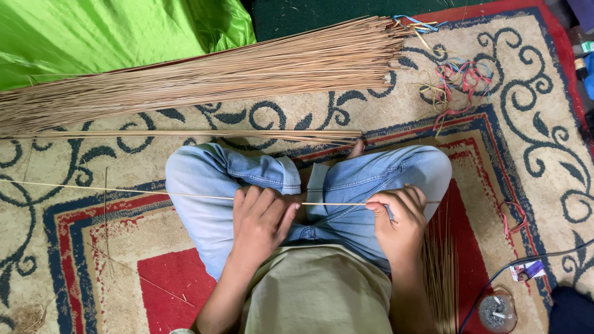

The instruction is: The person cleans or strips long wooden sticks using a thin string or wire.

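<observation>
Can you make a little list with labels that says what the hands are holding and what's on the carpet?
Left hand: grips one thin stick
Right hand: pinches the same stick's other end
Stick: lies level across the knees
Big stick bundle: on the patterned rug, beyond the legs
Coloured strings: beside the bundle's end
Green cloth: behind the bundle

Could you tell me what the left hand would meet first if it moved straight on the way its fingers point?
Probably the thin stick that the left hand already touches, then the jeans-clad knee; the stick bundle lies farther. Depth is uncertain.
</observation>
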